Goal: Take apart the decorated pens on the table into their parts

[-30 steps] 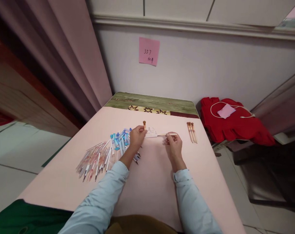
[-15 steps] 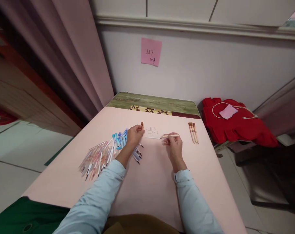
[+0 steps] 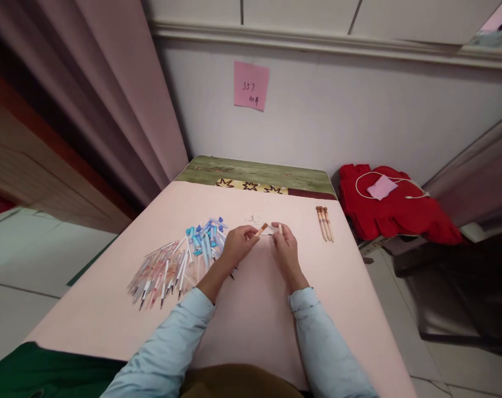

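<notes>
My left hand (image 3: 239,244) is closed on a pen part (image 3: 263,228) with a brown top and a lighter lower end. Just to its right, my right hand (image 3: 286,246) pinches a cream pen barrel (image 3: 280,229), seen nearly end-on. The two pieces are close together but apart. Behind my fingers lies a white pen refill (image 3: 266,233), partly hidden. Beyond it is a small scatter of tiny dark bits (image 3: 253,219), too small to name. Left of my left hand spreads a heap of clear and pinkish pen barrels (image 3: 162,271) with white refills, beside blue pen parts (image 3: 205,237).
Several brown-topped cream pens (image 3: 324,224) lie side by side on the right of the pink tabletop (image 3: 251,320). A pink note (image 3: 251,86) is stuck on the wall. Red cloth (image 3: 400,213) with a white cable lies beyond the table's right edge.
My hands have come together: the left moved right with the brown-topped part, the right shifted slightly left and turned the cream barrel from sideways to nearly end-on. The camera view shifted slightly.
</notes>
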Demonstrator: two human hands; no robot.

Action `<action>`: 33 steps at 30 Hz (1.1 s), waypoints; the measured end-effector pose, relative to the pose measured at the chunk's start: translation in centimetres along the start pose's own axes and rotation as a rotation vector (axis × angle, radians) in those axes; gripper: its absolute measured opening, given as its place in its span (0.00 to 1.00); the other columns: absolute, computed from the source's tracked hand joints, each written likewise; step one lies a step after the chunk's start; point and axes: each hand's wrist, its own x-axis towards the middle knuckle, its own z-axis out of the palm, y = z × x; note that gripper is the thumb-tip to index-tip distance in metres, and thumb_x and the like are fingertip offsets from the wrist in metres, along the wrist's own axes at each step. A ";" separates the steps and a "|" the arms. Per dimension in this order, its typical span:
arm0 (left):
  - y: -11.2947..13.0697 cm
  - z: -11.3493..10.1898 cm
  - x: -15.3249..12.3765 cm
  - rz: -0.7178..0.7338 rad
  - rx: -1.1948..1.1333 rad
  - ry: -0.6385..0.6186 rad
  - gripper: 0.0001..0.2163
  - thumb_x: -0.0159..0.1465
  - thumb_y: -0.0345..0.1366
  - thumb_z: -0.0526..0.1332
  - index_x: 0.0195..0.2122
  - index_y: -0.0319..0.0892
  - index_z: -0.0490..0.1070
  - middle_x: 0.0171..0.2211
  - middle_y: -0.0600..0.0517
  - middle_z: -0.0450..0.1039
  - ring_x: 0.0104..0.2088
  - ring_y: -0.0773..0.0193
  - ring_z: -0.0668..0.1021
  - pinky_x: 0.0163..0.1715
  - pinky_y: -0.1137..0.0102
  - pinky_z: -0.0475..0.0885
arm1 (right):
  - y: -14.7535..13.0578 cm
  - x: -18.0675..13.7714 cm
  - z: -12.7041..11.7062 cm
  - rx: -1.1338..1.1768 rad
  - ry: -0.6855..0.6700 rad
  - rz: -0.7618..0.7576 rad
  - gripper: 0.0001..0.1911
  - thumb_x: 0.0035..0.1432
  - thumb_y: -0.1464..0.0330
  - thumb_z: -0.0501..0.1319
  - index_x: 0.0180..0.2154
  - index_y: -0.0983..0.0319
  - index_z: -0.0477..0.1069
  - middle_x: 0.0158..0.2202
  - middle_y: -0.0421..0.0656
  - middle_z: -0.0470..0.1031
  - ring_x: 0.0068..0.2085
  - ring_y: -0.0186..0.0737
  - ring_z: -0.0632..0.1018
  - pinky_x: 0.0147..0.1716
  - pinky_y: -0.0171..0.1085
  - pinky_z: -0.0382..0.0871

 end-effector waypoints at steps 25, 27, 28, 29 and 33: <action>-0.1 -2.2 -2.6 0.002 -0.010 0.044 0.05 0.57 0.35 0.66 0.31 0.42 0.80 0.27 0.51 0.74 0.27 0.66 0.74 0.29 0.71 0.67 | -0.6 -1.8 2.1 0.087 -0.160 0.119 0.12 0.52 0.59 0.66 0.30 0.62 0.76 0.28 0.38 0.75 0.32 0.37 0.71 0.34 0.35 0.63; 0.0 -2.1 -2.7 -0.041 -0.088 0.011 0.06 0.57 0.37 0.65 0.32 0.42 0.80 0.25 0.52 0.74 0.23 0.67 0.73 0.26 0.71 0.67 | -0.5 -1.8 2.2 0.078 -0.129 0.129 0.12 0.53 0.58 0.65 0.29 0.61 0.75 0.27 0.38 0.73 0.31 0.37 0.70 0.33 0.34 0.62; 0.1 -2.0 -2.8 -0.075 -0.138 -0.012 0.07 0.58 0.38 0.65 0.32 0.41 0.79 0.23 0.52 0.73 0.21 0.67 0.72 0.24 0.71 0.67 | -0.5 -1.8 2.2 0.072 -0.121 0.128 0.13 0.54 0.58 0.64 0.28 0.61 0.74 0.26 0.37 0.72 0.31 0.36 0.69 0.33 0.34 0.62; 0.1 -1.9 -2.9 -0.117 -0.197 -0.036 0.09 0.58 0.40 0.64 0.32 0.41 0.79 0.21 0.53 0.71 0.20 0.68 0.71 0.22 0.72 0.66 | -0.5 -1.8 2.3 0.070 -0.120 0.120 0.13 0.54 0.58 0.64 0.28 0.61 0.73 0.26 0.37 0.72 0.31 0.36 0.69 0.33 0.34 0.62; 0.4 -1.4 -3.3 -0.294 -0.465 -0.100 0.13 0.58 0.45 0.62 0.30 0.39 0.76 0.17 0.57 0.65 0.16 0.70 0.67 0.16 0.74 0.61 | -0.8 -1.9 2.4 0.126 -0.162 0.049 0.11 0.56 0.58 0.63 0.30 0.60 0.72 0.28 0.37 0.72 0.33 0.37 0.71 0.36 0.35 0.64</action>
